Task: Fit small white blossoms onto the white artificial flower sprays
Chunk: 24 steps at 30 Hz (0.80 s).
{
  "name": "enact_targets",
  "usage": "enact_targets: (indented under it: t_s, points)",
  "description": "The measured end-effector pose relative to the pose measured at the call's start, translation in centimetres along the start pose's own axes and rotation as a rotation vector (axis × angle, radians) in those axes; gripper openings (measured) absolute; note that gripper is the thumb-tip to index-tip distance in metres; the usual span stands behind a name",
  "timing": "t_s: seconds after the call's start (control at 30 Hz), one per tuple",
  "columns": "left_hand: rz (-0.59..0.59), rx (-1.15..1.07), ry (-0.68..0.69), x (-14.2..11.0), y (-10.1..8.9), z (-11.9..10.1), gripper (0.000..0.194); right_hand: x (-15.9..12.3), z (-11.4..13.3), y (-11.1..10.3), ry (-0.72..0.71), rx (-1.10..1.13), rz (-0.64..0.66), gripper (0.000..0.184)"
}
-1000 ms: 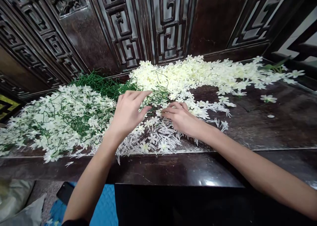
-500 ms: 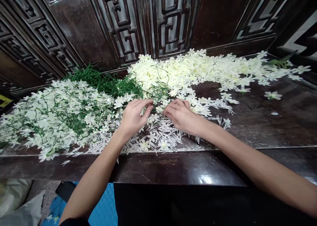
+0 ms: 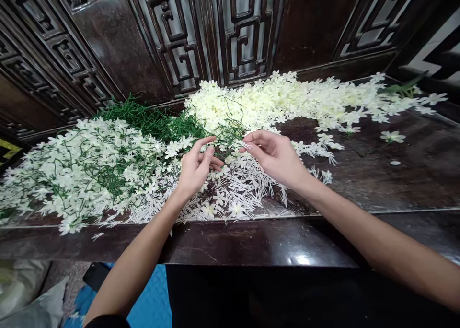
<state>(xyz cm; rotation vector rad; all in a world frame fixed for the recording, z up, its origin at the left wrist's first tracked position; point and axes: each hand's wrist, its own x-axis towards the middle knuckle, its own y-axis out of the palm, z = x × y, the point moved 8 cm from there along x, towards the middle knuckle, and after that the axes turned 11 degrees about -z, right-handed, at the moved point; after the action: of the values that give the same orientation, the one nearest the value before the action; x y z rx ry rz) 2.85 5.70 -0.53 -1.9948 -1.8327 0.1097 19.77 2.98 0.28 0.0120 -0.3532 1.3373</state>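
My left hand (image 3: 197, 167) is over the middle of the bench, thumb and fingers apart, with nothing visible in it. To its right, my right hand (image 3: 278, 156) pinches a small white forked stamen piece (image 3: 245, 145) between thumb and fingertips. Beneath both hands lies a spread of thin white stamen pieces (image 3: 247, 186), with a few loose white flower heads (image 3: 209, 210) among them. Left of my left hand is a heap of white artificial flowers on green stems (image 3: 89, 160). Behind my hands sits a pile of pale yellow-white flower heads (image 3: 247, 102).
A tangle of bare green stems (image 3: 151, 119) lies at the back left. The dark wooden bench (image 3: 377, 189) has a carved backrest (image 3: 176, 35). One single flower (image 3: 393, 136) lies at the right. Below are a blue stool (image 3: 153, 299), a dark phone-like object (image 3: 95, 275) and bags (image 3: 39, 301).
My right hand has lifted and turned, now showing a white stamen piece in its pinch. My left hand's fingers have spread, and the hand sits slightly lower.
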Motion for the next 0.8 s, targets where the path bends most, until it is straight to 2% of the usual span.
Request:
enact_targets:
  t_s: [0.1, 0.17, 0.37, 0.47, 0.57, 0.7, 0.8]
  points:
    - [0.083, -0.151, -0.019, -0.2, 0.9, -0.2, 0.047, 0.0, -0.5, 0.3, 0.068, 0.046, 0.034, 0.015]
    - [0.116, -0.252, -0.024, -0.2, 1.2, -0.4, 0.044, 0.0, -0.8, 0.7, 0.087, 0.056, 0.072, 0.016]
    - [0.160, -0.448, -0.072, -0.3, 1.5, -1.1, 0.037, -0.2, -1.0, 1.5, 0.060, 0.064, 0.143, 0.019]
    - [0.188, -0.401, -0.105, -0.6, 1.8, -0.9, 0.036, -0.5, -0.8, 1.8, 0.058, 0.031, 0.186, 0.017]
    - [0.147, -0.286, -0.126, -0.6, 1.6, -0.2, 0.029, -0.6, -0.3, 1.9, 0.035, 0.033, 0.199, 0.016]
    - [0.068, -0.238, -0.057, -0.3, 0.9, -0.4, 0.025, -0.7, -0.2, 1.9, -0.001, 0.020, 0.201, 0.014]
    - [0.095, -0.221, -0.013, -0.3, 1.2, -0.7, 0.021, -0.9, -0.2, 2.2, -0.010, 0.017, 0.228, 0.013]
